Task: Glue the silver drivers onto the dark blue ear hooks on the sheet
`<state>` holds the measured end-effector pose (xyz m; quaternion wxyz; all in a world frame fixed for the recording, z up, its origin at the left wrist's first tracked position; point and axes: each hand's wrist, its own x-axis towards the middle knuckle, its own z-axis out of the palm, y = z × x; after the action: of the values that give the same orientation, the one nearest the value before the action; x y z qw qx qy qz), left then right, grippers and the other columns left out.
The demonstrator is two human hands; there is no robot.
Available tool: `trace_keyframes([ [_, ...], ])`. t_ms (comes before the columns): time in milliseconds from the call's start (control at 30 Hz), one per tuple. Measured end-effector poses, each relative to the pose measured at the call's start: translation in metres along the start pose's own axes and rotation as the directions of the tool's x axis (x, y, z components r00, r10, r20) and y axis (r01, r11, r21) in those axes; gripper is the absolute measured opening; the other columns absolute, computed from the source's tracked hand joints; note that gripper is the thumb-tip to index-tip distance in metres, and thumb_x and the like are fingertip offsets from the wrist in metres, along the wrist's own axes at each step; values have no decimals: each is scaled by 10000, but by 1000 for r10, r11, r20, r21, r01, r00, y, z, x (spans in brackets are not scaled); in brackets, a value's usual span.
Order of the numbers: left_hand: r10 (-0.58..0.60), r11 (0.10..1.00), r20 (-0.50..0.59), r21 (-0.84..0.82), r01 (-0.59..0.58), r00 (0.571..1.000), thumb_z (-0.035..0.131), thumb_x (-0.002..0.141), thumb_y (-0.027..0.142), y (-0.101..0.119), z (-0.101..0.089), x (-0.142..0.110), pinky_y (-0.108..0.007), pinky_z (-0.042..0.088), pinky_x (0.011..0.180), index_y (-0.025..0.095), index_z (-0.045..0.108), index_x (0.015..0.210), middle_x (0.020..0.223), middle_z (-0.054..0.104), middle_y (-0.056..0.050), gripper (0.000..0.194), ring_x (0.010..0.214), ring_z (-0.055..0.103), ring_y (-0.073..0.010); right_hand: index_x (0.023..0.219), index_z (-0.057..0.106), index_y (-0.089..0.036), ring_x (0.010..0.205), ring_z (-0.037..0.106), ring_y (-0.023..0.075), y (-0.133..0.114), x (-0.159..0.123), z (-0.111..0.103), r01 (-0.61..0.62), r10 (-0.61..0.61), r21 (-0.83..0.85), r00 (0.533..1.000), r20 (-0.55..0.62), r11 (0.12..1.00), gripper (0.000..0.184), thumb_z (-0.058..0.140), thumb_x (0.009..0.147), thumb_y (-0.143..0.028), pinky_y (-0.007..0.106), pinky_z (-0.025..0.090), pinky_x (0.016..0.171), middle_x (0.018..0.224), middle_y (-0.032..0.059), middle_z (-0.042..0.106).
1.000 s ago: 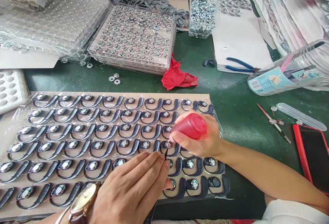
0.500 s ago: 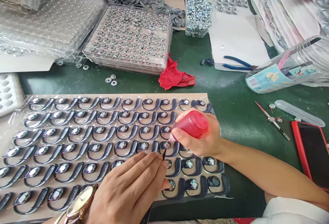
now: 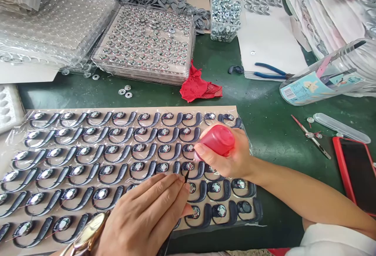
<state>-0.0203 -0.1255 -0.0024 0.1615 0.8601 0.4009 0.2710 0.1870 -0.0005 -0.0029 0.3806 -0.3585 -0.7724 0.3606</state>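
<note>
Red bottle [image 3: 219, 140] was gripped in the right hand [image 3: 238, 160], fingers wrapped round it, base up, nozzle pointed down-left. Dark pointed tool [image 3: 187, 175] was held in the left hand [image 3: 147, 213], fingers closed over most of it. Tool tip was set at a silver disc [image 3: 188, 166] on a dark curved piece [image 3: 200, 170], in the rows laid on a tan board [image 3: 229, 110] on the counter [image 3: 264, 130]. Contact of tip and disc could not be confirmed; bottle contents and flow could not be told either.

Risks, as judged:
- Overdosing was possible if the bottle was squeezed too hard; its wall looked soft, and any excess could be spread onto neighbouring pieces, which were packed close.
- Misplacement was possible since the nozzle was partly hidden by the thumb and the two hands were crowded together.
- Scratching of the disc could be caused by a slip of the tool tip, which looked narrow and sharp.
- Pieces could be knocked out of line by the left palm or the wristwatch [image 3: 90, 232], both being held low over the lower rows.
- Pieces could also be shifted if the clear film [image 3: 17, 133] was snagged; it was wrinkled at the left edge.

Red scrap [image 3: 196, 86] and blue-handled pliers [image 3: 272, 72] were placed well apart from both hands; collision was judged unlikely.
</note>
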Motion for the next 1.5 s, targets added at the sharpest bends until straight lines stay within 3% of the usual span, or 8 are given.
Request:
trace_keyframes([
  [333, -47, 996, -17, -76, 46, 999, 544, 986, 144, -5, -5, 9, -282, 451, 1013, 99, 664, 1170, 1137, 708, -73, 225, 1126, 613, -151, 654, 643, -178, 484, 559, 110, 0, -1, -3, 41, -41, -5, 998, -42, 999, 208, 687, 828, -284, 258, 450, 465, 577, -1, 641],
  [600, -98, 977, -11, -192, 94, 995, 551, 908, 27, -14, -14, 21, -256, 523, 924, 112, 647, 1132, 1073, 717, -57, 258, 1015, 659, -132, 659, 665, -186, 511, 585, 117, 2, -4, -1, 54, -54, -4, 998, 42, 999, 246, 665, 865, -321, 258, 501, 507, 584, 1, 656],
  [967, -214, 943, -53, -270, 192, 975, 561, 930, 76, -19, -14, 28, -237, 552, 823, 156, 666, 1011, 977, 734, -15, 154, 891, 687, -107, 794, 677, -182, 577, 667, 148, 6, -8, 4, 269, -272, -89, 962, -21, 959, 156, 734, 825, -324, 256, 510, 462, 694, 31, 707],
  [1033, -209, 947, -70, -263, 184, 975, 570, 922, 67, -18, -13, 29, -227, 544, 829, 155, 664, 995, 964, 732, -6, 147, 881, 683, -97, 769, 658, -176, 567, 656, 144, 2, -6, 3, 199, -199, -37, 980, -8, 979, 211, 788, 776, -343, 257, 512, 469, 684, 22, 700],
  [1100, -202, 952, -87, -253, 174, 976, 577, 919, 64, -18, -13, 30, -217, 536, 836, 149, 666, 989, 962, 730, -6, 142, 874, 678, -88, 761, 643, -177, 534, 635, 127, -5, -3, -2, -16, 4, 115, 995, 100, 993, 244, 786, 791, -373, 249, 521, 481, 638, -2, 683],
  [1233, -110, 976, -98, -199, 88, 989, 575, 927, 62, -12, -12, 18, -245, 532, 880, 109, 666, 1068, 1025, 725, -45, 174, 962, 668, -114, 734, 647, -183, 502, 628, 125, -19, -2, -15, -373, 288, 310, 913, 288, 875, 233, 776, 818, -357, 242, 506, 457, 611, 0, 697],
  [1367, 69, 997, -65, -17, -70, 996, 604, 944, 129, 6, -4, -9, -360, 466, 1069, 58, 652, 1193, 1144, 720, -95, 263, 1164, 621, -198, 804, 668, -192, 521, 668, 152, -20, -22, -16, -338, 300, 362, 941, 158, 869, 146, 781, 809, -285, 257, 541, 483, 606, 4, 712],
  [1500, 102, 995, -45, 11, -102, 994, 558, 974, 165, 20, 5, -24, -362, 381, 1173, 37, 647, 1228, 1221, 702, -104, 297, 1252, 581, -213, 836, 659, -194, 521, 655, 144, -15, -43, -5, -187, 184, 347, 982, 40, 919, 138, 767, 801, -272, 263, 544, 500, 617, 6, 707],
])
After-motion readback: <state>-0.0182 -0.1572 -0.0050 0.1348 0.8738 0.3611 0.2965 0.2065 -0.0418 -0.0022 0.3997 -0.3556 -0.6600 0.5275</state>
